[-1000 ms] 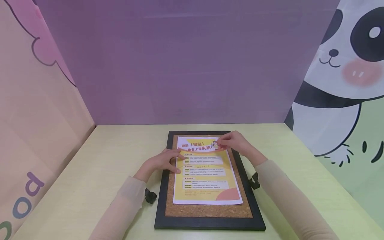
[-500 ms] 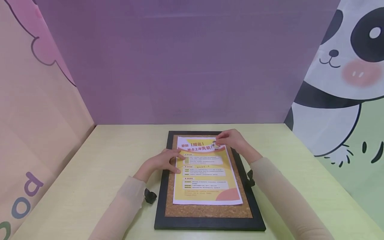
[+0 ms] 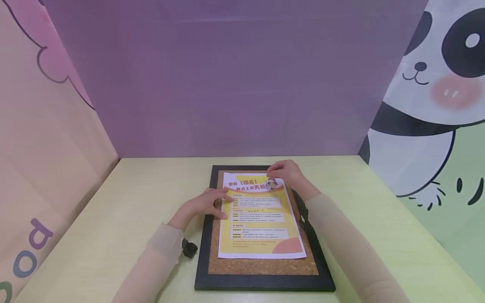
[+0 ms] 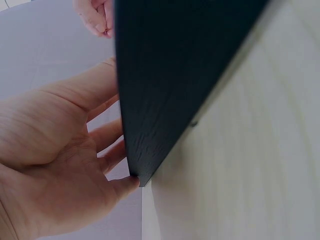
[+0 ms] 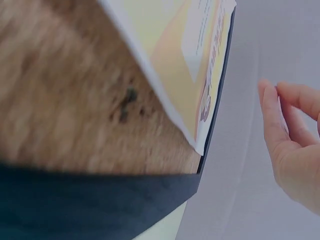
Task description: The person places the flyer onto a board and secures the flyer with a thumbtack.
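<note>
A yellow and white printed poster (image 3: pixel 257 235) lies on a cork board (image 3: pixel 265 267) with a black frame (image 3: pixel 265 282). My left hand (image 3: pixel 206 203) rests at the poster's upper left side, fingers spread over its edge. In the left wrist view this hand (image 4: pixel 65 155) reaches over the dark side of the frame (image 4: pixel 165 80). My right hand (image 3: pixel 289 172) is over the poster's top edge, toward the right corner. In the right wrist view its thumb and fingertips (image 5: pixel 272 92) come together in a pinch. A tiny dark spot shows between them; I cannot tell what it is.
The board lies on a pale wooden table (image 3: pixel 144 202). Behind stands a purple panel (image 3: pixel 242 84), with a printed wall on the left (image 3: pixel 49 147) and a panda-print wall (image 3: pixel 413 164) on the right. Dark wrist devices (image 3: pixel 189 248) sit close to the frame.
My right hand has moved left and slightly away from me along the poster's top, uncovering the printed figure in the corner. The left hand and the poster stay in place.
</note>
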The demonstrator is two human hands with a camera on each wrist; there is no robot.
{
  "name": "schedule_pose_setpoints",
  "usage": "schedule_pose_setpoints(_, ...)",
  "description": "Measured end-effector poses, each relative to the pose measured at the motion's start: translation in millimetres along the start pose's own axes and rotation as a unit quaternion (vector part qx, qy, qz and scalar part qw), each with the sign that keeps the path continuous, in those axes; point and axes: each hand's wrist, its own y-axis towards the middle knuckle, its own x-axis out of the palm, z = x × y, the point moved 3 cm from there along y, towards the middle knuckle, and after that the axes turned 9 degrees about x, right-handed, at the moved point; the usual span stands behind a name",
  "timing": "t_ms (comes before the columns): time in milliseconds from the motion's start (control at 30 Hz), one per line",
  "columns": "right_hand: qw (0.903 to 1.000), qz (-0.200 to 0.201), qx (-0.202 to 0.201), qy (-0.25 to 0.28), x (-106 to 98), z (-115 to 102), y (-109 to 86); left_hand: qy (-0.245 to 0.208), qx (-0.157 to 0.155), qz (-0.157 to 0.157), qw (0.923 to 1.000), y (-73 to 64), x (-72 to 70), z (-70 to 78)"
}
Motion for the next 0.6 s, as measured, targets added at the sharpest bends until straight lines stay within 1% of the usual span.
schedule_pose_setpoints(167,0.9994,-0.005,0.028,0.017,3,-2,2.6,-0.003,-0.004,0.002,1.0000,0.4,-0.1,-0.3)
schedule_pose_setpoints(300,0.9988,-0.020,0.034,0.030,5,-2,4.3,-0.004,-0.009,0.001,1.0000,1.1,0.3,-0.4)
schedule_pose_setpoints(400,0.9973,-0.034,0.041,0.050,7,-1,4.3,-0.004,-0.013,-0.002,0.9999,1.4,0.6,1.0)
schedule_pose_setpoints(500,0.9954,-0.042,0.060,0.063,10,-1,4.2,-0.005,-0.010,-0.006,0.9999,1.9,0.3,3.5)
schedule_pose_setpoints(600,0.9941,-0.038,0.078,0.065,12,-3,5.9,-0.007,-0.004,-0.006,0.9999,2.1,-0.1,5.0)
